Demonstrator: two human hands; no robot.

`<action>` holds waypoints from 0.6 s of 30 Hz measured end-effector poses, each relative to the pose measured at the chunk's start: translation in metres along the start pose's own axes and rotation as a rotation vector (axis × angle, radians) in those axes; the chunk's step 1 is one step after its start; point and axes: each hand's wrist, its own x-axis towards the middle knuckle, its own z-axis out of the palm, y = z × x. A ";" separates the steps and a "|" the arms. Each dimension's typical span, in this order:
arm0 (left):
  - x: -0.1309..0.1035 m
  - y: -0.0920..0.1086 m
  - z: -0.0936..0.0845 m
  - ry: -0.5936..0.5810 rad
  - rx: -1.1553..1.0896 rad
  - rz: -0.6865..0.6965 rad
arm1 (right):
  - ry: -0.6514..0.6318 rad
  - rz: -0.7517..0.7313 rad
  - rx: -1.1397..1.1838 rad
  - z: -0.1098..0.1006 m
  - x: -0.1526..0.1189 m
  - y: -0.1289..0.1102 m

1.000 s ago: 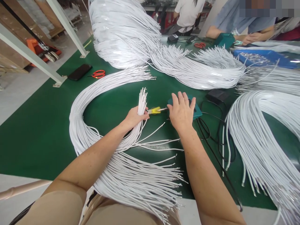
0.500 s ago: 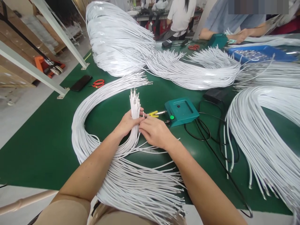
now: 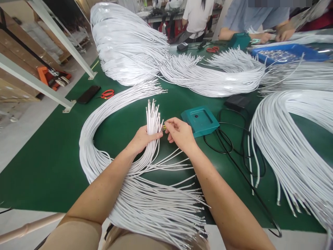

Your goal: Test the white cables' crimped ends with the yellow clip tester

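Note:
My left hand [image 3: 142, 139] is wrapped round an upright bundle of white cables [image 3: 153, 119], thumb across its front, with the bare-looking tips pointing up. One cable end leans out to the right of the bundle. Close beside it, my right hand [image 3: 180, 133] has thumb and forefinger pinched together; what is between them is too small to make out. A sliver of a yellow clip [image 3: 164, 127] shows between the two hands, the rest hidden behind my right fingers. Just beyond my right hand sits a teal box [image 3: 201, 119] with a shallow recess on top.
More white cables [image 3: 158, 208] fan out before me. Large cable bundles [image 3: 130, 45] lie at the back and right [image 3: 293, 139]. Red-handled scissors [image 3: 107, 94], a phone [image 3: 88, 94], black cords [image 3: 234, 159] and a blue tray [image 3: 312, 57] are on the green table. A co-worker's hands [image 3: 284, 33] work opposite.
My right hand has risen and shifted slightly right, now covering most of the yellow clip. One cable end now stands up at the bundle's right side. My left hand keeps its hold.

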 end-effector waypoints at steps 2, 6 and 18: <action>-0.001 0.000 0.002 -0.011 0.061 0.011 | 0.040 -0.016 0.126 0.001 0.003 0.000; -0.003 0.001 0.004 0.003 0.064 0.025 | 0.040 -0.015 0.281 0.004 0.005 0.001; -0.008 0.009 0.012 0.022 -0.072 0.104 | -0.165 0.235 0.795 0.011 0.001 -0.001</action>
